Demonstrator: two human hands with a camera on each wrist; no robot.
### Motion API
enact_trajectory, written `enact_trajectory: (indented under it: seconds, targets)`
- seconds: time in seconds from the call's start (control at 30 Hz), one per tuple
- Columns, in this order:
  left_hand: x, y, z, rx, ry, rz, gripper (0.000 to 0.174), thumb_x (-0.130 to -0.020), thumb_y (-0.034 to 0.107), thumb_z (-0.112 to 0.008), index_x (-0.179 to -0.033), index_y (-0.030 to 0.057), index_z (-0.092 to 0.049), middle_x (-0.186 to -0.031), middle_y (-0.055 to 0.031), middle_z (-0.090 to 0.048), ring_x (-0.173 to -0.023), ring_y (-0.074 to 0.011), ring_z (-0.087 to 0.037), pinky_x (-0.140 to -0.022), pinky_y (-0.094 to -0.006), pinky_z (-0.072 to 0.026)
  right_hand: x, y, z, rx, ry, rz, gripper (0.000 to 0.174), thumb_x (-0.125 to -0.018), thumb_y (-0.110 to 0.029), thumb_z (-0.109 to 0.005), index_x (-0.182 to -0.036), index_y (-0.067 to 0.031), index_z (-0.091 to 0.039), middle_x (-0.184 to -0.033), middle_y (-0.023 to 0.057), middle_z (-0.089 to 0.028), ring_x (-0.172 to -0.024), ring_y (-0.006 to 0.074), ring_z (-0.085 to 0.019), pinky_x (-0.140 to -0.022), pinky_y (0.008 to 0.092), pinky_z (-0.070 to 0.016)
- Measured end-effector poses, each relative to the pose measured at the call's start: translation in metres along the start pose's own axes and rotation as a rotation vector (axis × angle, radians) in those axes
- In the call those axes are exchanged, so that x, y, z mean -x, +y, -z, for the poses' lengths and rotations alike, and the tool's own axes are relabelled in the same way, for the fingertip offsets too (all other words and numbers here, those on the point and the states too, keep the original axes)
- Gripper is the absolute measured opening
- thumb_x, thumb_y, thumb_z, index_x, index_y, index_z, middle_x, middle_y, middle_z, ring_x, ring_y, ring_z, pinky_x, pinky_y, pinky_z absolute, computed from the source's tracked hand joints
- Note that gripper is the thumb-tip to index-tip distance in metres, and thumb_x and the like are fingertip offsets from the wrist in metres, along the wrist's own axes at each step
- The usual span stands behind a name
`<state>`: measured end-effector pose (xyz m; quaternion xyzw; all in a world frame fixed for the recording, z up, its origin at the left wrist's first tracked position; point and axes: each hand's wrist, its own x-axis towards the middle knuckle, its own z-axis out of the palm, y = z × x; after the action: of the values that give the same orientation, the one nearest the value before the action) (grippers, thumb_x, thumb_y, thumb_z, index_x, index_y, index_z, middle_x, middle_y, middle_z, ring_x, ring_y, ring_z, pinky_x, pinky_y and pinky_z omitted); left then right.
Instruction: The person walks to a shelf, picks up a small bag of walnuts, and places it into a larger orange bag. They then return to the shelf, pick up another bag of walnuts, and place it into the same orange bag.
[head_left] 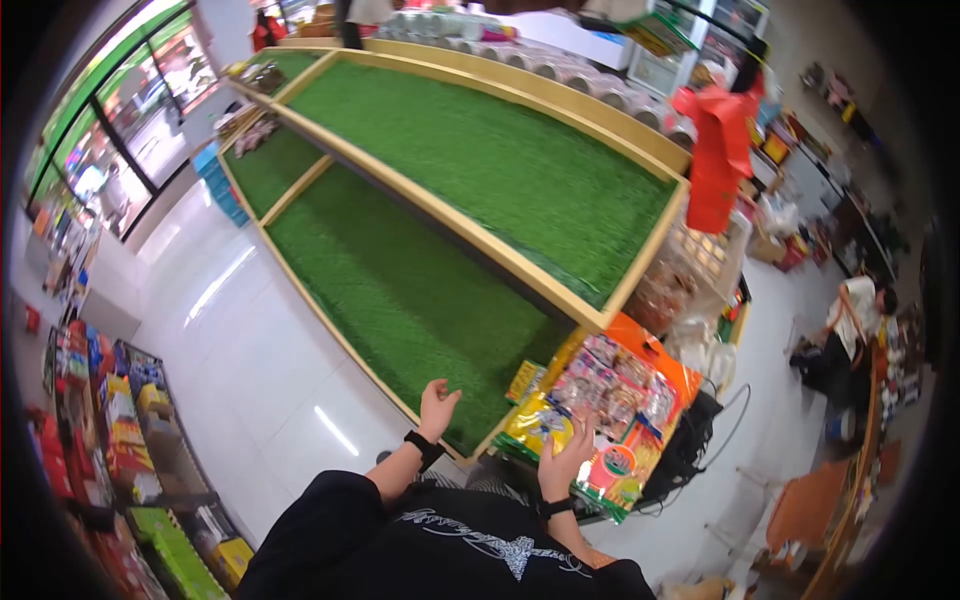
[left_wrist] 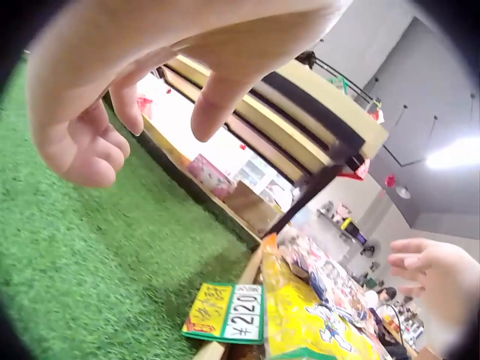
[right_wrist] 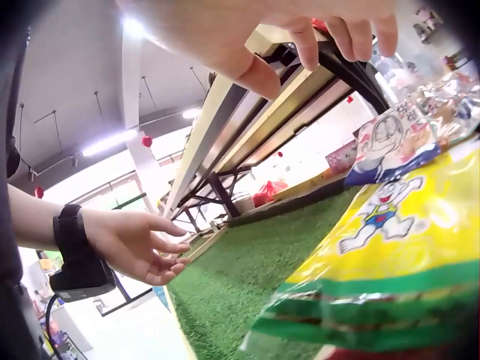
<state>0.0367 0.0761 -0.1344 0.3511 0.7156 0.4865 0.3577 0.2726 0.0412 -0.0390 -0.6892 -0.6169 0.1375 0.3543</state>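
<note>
My left hand hovers over the near end of the green-turfed lower shelf, fingers loosely curled and holding nothing. Above the near edge of a pile of snack bags is my right hand, its fingers relaxed and spread. A yellow bag with a cartoon figure and a green band lies beneath that hand in the right wrist view. Small pink-and-white packets lie on top of the pile, with an orange bag behind. A yellow-and-white price card stands beside the yellow bag.
A wooden-edged upper shelf overhangs the lower one. A red bag hangs at its right corner. Boxed goods fill racks at the left, across the tiled floor. A black bag with a cable sits right of the pile.
</note>
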Motion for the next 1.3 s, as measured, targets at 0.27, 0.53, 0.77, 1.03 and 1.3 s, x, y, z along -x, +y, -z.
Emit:
enact_trajectory:
  seconds: [0.27,0.53,0.77,1.03,1.3]
  targets:
    - [0.013,0.015,0.168,0.371,0.193,0.179,0.047,-0.073,0.015,-0.063,-0.112,0.0018,-0.041,-0.099,-0.0103,-0.046,-0.086,-0.016,-0.048,-0.076,-0.027,-0.0399,0.041,-0.064,-0.061,-0.068,-0.103,0.1,0.046,-0.069,-0.006,-0.057,-0.112,-0.0011,-0.041,-0.124,0.0214,-0.034,-0.118,0.0357,-0.03,-0.098,0.0415,-0.022]
    - [0.058,-0.021,0.371,0.411,0.449,0.246,0.034,-0.077,0.021,-0.056,-0.106,0.0046,-0.049,-0.087,-0.0028,-0.055,-0.08,-0.0108,-0.05,-0.068,-0.0249,-0.039,0.078,-0.195,-0.135,-0.435,-0.3,0.259,0.036,-0.072,-0.001,-0.054,-0.106,-0.001,-0.046,-0.114,0.0167,-0.042,-0.108,0.0306,-0.04,-0.09,0.0375,-0.0323]
    - [0.13,-0.047,0.475,0.44,0.716,0.313,0.028,-0.078,0.02,-0.054,-0.101,0.0049,-0.052,-0.086,-0.0018,-0.054,-0.077,-0.0098,-0.049,-0.067,-0.024,-0.0383,0.129,-0.295,-0.188,-0.59,-0.566,0.331,0.034,-0.073,0.0,-0.051,-0.107,-0.0009,-0.045,-0.106,0.0117,-0.046,-0.096,0.0228,-0.046,-0.079,0.0315,-0.0379]
    - [0.161,-0.078,0.489,0.582,0.872,0.371,0.029,-0.078,0.021,-0.054,-0.101,0.0048,-0.052,-0.085,-0.0009,-0.054,-0.076,-0.0092,-0.05,-0.066,-0.0227,-0.0387,0.135,-0.341,-0.217,-0.575,-0.683,0.415,0.033,-0.073,0.001,-0.05,-0.106,0.0001,-0.046,-0.103,0.0107,-0.046,-0.093,0.02,-0.047,-0.078,0.0294,-0.0403]
    - [0.129,-0.054,0.507,0.588,0.759,0.272,0.036,-0.086,0.031,-0.045,-0.108,0.0035,-0.054,-0.098,-0.0075,-0.059,-0.089,-0.0137,-0.053,-0.077,-0.0261,-0.039,0.127,-0.367,-0.263,-0.576,-0.799,0.358,0.033,-0.077,-0.002,-0.049,-0.109,0.0002,-0.045,-0.11,0.014,-0.048,-0.103,0.0252,-0.046,-0.086,0.0345,-0.0366]
